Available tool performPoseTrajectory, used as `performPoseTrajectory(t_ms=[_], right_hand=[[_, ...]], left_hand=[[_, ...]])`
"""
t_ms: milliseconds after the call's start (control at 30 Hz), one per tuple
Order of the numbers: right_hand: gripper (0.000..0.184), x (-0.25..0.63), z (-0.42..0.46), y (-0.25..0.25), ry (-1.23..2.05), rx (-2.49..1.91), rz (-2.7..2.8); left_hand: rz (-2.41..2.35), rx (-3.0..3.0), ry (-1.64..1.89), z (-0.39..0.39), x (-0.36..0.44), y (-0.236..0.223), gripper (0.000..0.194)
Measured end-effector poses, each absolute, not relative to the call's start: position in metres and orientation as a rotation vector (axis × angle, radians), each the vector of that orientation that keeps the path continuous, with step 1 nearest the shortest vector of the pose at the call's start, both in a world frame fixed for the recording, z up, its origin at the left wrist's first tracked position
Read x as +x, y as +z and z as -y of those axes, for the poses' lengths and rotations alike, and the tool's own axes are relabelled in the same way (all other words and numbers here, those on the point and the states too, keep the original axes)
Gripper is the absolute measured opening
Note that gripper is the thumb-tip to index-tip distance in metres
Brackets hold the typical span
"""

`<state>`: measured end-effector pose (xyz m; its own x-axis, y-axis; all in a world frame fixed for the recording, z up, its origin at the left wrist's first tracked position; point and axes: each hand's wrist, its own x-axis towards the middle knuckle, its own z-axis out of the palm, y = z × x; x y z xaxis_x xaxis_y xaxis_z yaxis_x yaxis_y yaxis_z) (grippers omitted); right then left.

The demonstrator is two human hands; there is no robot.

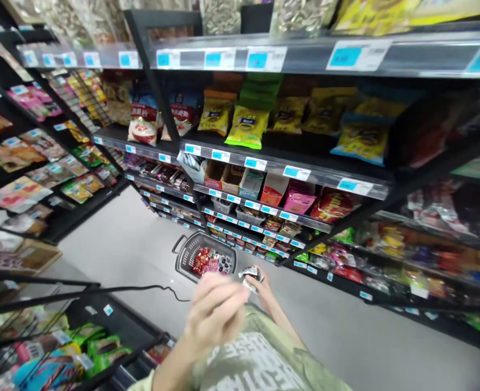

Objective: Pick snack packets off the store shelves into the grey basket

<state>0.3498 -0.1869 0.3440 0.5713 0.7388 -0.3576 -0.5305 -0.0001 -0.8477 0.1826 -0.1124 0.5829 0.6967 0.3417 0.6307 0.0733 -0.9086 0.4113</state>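
My left hand [215, 309] is raised close to the camera and blurred, its fingers curled together; whether anything is inside them is hidden. Lower down, my right hand [263, 283] is closed around a small black-and-white packet [251, 276]. On the floor just beyond my hands stands a dark grey shopping basket [187, 255] with a handle at its left end. Inside it lie red packets [203, 259], pink packets [212, 265] and black-and-white packets [225, 264].
Ahead, a shelf rack [289, 157] carries yellow snack bags [246, 126] above boxes of small packets [272, 190]. Another shelf unit [32, 157] lines the left. A bin of bagged snacks [56, 353] sits at lower left, with a thin black cable [154, 287] reaching over the grey floor [130, 239].
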Motion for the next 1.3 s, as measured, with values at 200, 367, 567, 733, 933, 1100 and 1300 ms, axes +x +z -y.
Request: performPoseTrajectory(t_ms=[200, 367, 567, 733, 933, 1100, 1300], right_hand=[[0.055, 0.344, 0.170, 0.369, 1.024, -1.195, 0.248], [0.053, 0.336, 0.148, 0.382, 1.084, -1.187, 0.450], [0.058, 0.316, 0.121, 0.387, 1.192, -1.149, 0.467], [0.047, 0.287, 0.091, 0.390, 1.225, -0.992, 0.285], [0.043, 0.259, 0.061, 0.386, 1.082, -0.917, 0.194], [0.046, 0.245, 0.068, 0.383, 0.987, -0.897, 0.086], [0.043, 0.232, 0.081, 0.380, 0.845, -0.835, -0.152]], left_hand=[[-0.375, 2.685, 0.264, 0.072, 0.211, 0.489, 0.071], [-0.403, 2.437, 0.262, 0.052, 0.186, 0.438, 0.066], [-0.554, 2.111, 0.360, 0.018, 0.166, 0.436, 0.044], [-0.766, 1.733, 0.448, -0.028, 0.158, 0.449, 0.038], [-0.803, 1.377, 0.528, -0.073, 0.169, 0.442, 0.042], [-0.758, 1.084, 0.369, -0.096, 0.180, 0.434, 0.051], [-0.771, 1.042, 0.523, -0.128, 0.191, 0.440, 0.066]])
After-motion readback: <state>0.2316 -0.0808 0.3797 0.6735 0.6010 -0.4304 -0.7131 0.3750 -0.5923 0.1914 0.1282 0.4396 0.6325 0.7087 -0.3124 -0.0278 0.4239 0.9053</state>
